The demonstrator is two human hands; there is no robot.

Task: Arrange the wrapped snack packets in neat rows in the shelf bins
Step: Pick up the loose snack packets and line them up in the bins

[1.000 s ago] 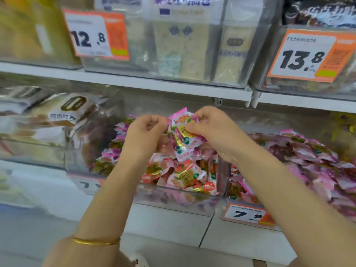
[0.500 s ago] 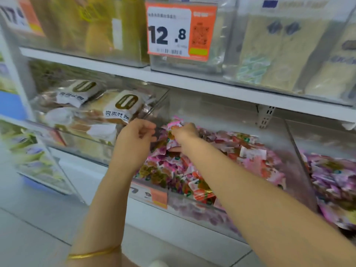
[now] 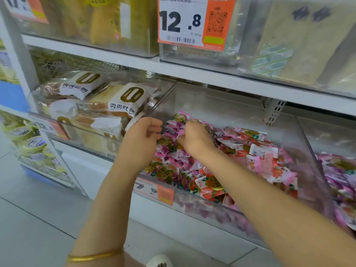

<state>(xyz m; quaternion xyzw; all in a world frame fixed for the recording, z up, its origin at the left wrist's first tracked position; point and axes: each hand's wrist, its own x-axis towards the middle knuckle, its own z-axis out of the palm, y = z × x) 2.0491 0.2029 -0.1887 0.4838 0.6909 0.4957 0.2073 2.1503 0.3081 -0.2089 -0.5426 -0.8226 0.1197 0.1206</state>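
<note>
A clear shelf bin [image 3: 212,209] holds a loose pile of pink and red wrapped snack packets [image 3: 240,151]. My right hand [image 3: 194,137] reaches into the bin's back left corner and grips a small bunch of pink packets [image 3: 178,120] at the top of the pile. My left hand [image 3: 142,137] hovers at the bin's left wall, just left of the right hand. Its fingers are curled, and no packet shows between them. A gold bangle [image 3: 96,256] sits on my left wrist.
Wrapped bread packs [image 3: 123,99] fill the clear bin to the left. More pink packets [image 3: 339,180] lie in the bin on the right. A 12.8 price tag [image 3: 192,22] hangs on the upper shelf and an orange tag [image 3: 156,189] on the bin's front. Yellow-green packets [image 3: 32,147] sit lower left.
The view has swung left and moved closer. My hands, which held one packet up between them, have gone down to the bin's back left corner, and only my right hand still holds packets.
</note>
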